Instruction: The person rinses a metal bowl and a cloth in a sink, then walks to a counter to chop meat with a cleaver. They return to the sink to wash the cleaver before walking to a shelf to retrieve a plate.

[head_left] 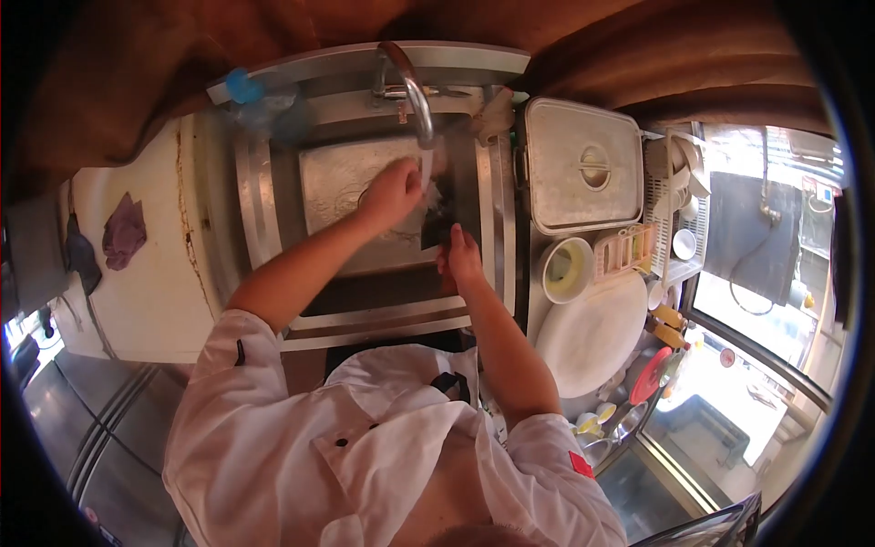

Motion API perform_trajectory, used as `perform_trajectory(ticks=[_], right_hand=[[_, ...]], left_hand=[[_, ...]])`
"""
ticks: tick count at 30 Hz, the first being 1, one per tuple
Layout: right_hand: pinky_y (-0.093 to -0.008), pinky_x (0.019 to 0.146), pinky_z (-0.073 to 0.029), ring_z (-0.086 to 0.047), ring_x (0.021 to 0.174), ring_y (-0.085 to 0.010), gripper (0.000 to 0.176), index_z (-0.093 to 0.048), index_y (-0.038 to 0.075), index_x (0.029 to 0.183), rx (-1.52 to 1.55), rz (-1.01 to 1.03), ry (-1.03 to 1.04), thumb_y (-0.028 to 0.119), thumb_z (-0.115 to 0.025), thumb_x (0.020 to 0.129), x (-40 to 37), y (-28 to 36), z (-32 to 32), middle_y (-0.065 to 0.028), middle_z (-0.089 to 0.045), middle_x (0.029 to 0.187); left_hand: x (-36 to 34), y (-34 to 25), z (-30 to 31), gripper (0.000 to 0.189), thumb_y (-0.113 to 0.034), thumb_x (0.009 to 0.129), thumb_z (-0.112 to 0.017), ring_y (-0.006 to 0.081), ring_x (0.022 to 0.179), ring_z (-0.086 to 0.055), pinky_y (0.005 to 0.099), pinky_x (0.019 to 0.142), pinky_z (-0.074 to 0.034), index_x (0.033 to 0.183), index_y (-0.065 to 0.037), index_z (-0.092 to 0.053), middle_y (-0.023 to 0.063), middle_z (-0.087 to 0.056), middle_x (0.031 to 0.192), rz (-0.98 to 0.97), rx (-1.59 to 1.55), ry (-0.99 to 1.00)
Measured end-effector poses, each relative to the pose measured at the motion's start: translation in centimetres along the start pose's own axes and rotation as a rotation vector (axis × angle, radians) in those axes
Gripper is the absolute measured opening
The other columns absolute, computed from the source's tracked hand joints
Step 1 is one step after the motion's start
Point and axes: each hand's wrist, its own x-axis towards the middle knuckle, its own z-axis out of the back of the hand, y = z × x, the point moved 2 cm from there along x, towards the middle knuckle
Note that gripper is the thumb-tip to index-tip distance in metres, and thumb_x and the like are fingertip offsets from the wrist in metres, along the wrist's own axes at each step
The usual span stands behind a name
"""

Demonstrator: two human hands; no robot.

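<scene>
Water runs from the curved tap [419, 100] into the steel sink [469, 182]. My left hand [396, 194] is closed in a fist beside the stream, above a shallow metal tray [328, 173] that lies in the sink. What its fingers hold, if anything, is hidden. Lower and to the right, my right hand [461, 259] grips a dark flat piece [437, 230] with the thumb on top. Water splashes around the upper end of that piece, and I cannot make out its kind.
Right of the sink stand a lidded metal container [583, 128], a white bowl [566, 271], a large white board [597, 333] and a dish rack [679, 237]. A purple cloth [124, 231] lies on the left counter. A blue-capped clear bottle [244, 87] stands behind the sink.
</scene>
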Motion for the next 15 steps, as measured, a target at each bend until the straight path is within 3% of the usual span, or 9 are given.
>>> perform_trajectory(ticks=[1, 3, 5, 6, 7, 8, 10, 11, 15], right_hand=[[-0.0298, 0.045, -0.045, -0.052, 0.052, -0.0136, 0.046, -0.053, 0.002, 0.112, -0.094, 0.051, 0.009, 0.046, -0.044, 0.101, 0.2, 0.1, 0.0, -0.0062, -0.055, 0.066], [-0.0294, 0.045, -0.045, -0.053, 0.053, -0.0133, 0.047, -0.054, 0.002, 0.118, -0.193, 0.106, 0.022, 0.045, -0.043, 0.101, -0.3, 0.9, -0.9, -0.0066, -0.055, 0.066], [-0.0401, 0.059, -0.052, -0.065, 0.065, -0.0291, 0.045, -0.053, 0.0, 0.126, -0.458, 0.282, -0.095, 0.036, -0.044, 0.101, -2.1, 2.6, -2.1, -0.0178, -0.061, 0.074], [-0.0401, 0.059, -0.052, -0.065, 0.065, -0.0291, 0.045, -0.053, 0.0, 0.126, -0.461, 0.283, -0.094, 0.036, -0.044, 0.101, -1.8, 2.1, -2.3, -0.0178, -0.061, 0.074], [-0.0436, 0.065, -0.053, -0.065, 0.074, -0.034, 0.044, -0.052, 0.002, 0.131, -0.621, 0.568, -0.109, 0.033, -0.044, 0.1, -1.2, 1.7, -2.6, -0.0212, -0.063, 0.082], [-0.0471, 0.071, -0.054, -0.066, 0.083, -0.039, 0.045, -0.05, 0.003, 0.136, -0.776, 0.853, -0.124, 0.029, -0.045, 0.099, -1.5, 1.9, -3.1, -0.0246, -0.064, 0.091], [-0.0494, 0.073, -0.053, -0.065, 0.087, -0.0411, 0.044, -0.05, 0.005, 0.136, -0.848, 0.808, -0.101, 0.027, -0.046, 0.098, -2.5, 1.8, -3.7, -0.0261, -0.063, 0.096], [-0.0517, 0.076, -0.052, -0.064, 0.091, -0.0433, 0.043, -0.051, 0.006, 0.135, -0.92, 0.759, -0.078, 0.025, -0.048, 0.097, -3.2, 2.1, -4.1, -0.0276, -0.062, 0.102], [-0.0508, 0.075, -0.054, -0.064, 0.088, -0.0436, 0.046, -0.048, 0.007, 0.138, -1.127, 0.628, -0.019, 0.026, -0.05, 0.096, -5.1, 3.0, -5.1, -0.0264, -0.06, 0.103]], left_hand=[[-1.1, 1.7, -1.1, 0.02, -0.015, 0.087, -0.062, 0.0343, 0.088, -0.064, 0.0408, 0.073, -0.051, 0.104, -0.005, -0.06, 0.0192, -0.062, 0.087, 0.111, 0.0, 0.073], [-3.4, 3.3, -3.0, 0.019, -0.013, 0.087, -0.061, 0.0328, 0.087, -0.065, 0.04, 0.075, -0.051, 0.103, -0.005, -0.06, 0.0168, -0.063, 0.087, 0.209, -0.069, 0.03], [-5.3, 2.8, -4.0, 0.017, -0.01, 0.087, -0.06, 0.0312, 0.086, -0.065, 0.0391, 0.077, -0.051, 0.103, -0.005, -0.06, 0.0144, -0.064, 0.088, 0.308, -0.142, -0.004], [-6.1, 2.4, -4.8, 0.022, -0.014, 0.089, -0.059, 0.0277, 0.095, -0.063, 0.038, 0.083, -0.05, 0.109, -0.005, -0.059, 0.0121, -0.064, 0.1, 0.482, -0.484, 0.06], [-6.8, 2.0, -5.4, 0.027, -0.018, 0.091, -0.057, 0.0241, 0.104, -0.061, 0.037, 0.09, -0.048, 0.115, -0.005, -0.059, 0.0099, -0.063, 0.113, 0.647, -0.828, 0.127], [-7.6, 2.7, -6.2, 0.027, -0.018, 0.091, -0.057, 0.0241, 0.104, -0.061, 0.037, 0.09, -0.048, 0.115, -0.005, -0.059, 0.0099, -0.063, 0.113, 0.647, -0.828, 0.128], [-9.3, 4.3, -8.7, 0.034, -0.03, 0.094, -0.054, 0.0228, 0.112, -0.057, 0.0378, 0.097, -0.045, 0.121, -0.01, -0.057, 0.0058, -0.061, 0.121, 0.841, -1.698, 0.063], [-9.2, 1.3, -7.1, 0.044, -0.043, 0.097, -0.049, 0.0232, 0.112, -0.057, 0.039, 0.099, -0.044, 0.127, -0.011, -0.053, 0.0056, -0.06, 0.124, 0.738, -1.752, 0.037], [-8.1, -3.4, -3.4, 0.052, -0.05, 0.098, -0.046, 0.0244, 0.11, -0.059, 0.0385, 0.099, -0.045, 0.128, -0.008, -0.053, 0.0116, -0.063, 0.118, 0.769, -1.831, 0.005]])
